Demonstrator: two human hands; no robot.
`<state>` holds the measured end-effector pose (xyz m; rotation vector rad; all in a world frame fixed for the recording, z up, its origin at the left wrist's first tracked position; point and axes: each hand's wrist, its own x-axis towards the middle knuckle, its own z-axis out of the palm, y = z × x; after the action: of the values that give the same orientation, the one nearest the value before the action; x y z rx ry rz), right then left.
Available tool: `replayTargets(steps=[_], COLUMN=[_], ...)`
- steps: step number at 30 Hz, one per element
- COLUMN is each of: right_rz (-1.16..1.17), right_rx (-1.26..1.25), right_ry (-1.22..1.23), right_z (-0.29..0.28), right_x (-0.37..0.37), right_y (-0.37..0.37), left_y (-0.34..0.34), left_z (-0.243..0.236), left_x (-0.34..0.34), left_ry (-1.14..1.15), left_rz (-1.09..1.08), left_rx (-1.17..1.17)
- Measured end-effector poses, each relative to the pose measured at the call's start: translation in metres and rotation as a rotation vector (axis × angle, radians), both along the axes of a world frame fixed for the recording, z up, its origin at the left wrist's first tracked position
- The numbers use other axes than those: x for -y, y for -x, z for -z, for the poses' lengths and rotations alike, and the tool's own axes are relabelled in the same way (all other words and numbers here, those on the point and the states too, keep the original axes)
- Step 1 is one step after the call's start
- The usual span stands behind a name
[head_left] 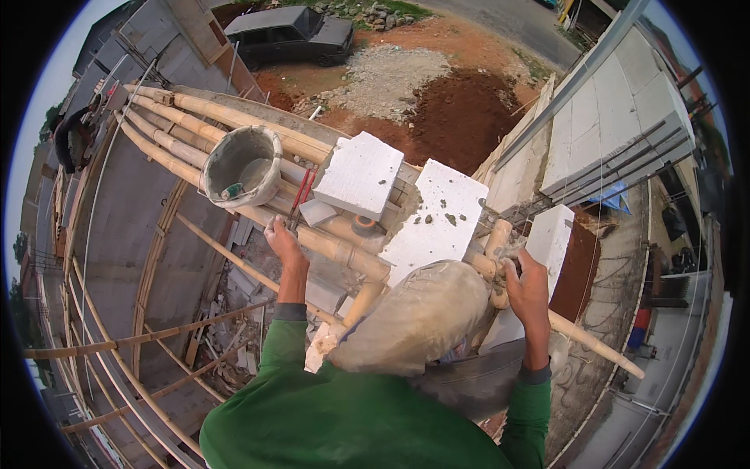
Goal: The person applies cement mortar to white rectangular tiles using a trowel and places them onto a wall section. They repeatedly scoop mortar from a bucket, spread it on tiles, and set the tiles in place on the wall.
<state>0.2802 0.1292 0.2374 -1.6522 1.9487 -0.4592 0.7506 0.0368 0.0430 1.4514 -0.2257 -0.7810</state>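
My left hand is closed at the near, dark end of a tool with two red handles, which looks like pincers. The handles point away from me over the bamboo poles. My right hand is closed beside the bamboo pole joint on the right; what its fingers hold is too small to make out. Between my hands, a white block with grey mortar spots lies close to my bent knee. Another white block sits farther off. A mortar-coated bucket stands on the poles, a green-handled tool inside.
I sit high on bamboo scaffolding. Below left are rubble and grey block walls. A small block piece and a round dark-orange object lie nearby. At right rises a white block wall; a dark car stands beyond.
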Motion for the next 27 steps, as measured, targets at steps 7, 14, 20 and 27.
replayTargets(steps=[7,14,20,27], right_rz=[0.217,0.637,0.616,0.567], right_rx=[0.002,1.481,1.605,1.729], right_ry=[0.099,-0.242,-0.12,0.08], right_z=[0.129,0.225,0.222,0.2], right_x=[0.047,0.052,0.053,0.05], right_y=[-0.027,-0.059,-0.069,-0.082], left_y=[0.138,0.148,0.175,0.192], left_z=[0.008,0.039,0.011,-0.069], left_x=[-0.071,-0.057,-0.059,-0.039], left_ry=[-0.365,-0.366,-0.167,0.06], left_rz=[0.749,0.976,0.888,0.922], left_rx=[-0.192,-0.624,-0.75,0.15])
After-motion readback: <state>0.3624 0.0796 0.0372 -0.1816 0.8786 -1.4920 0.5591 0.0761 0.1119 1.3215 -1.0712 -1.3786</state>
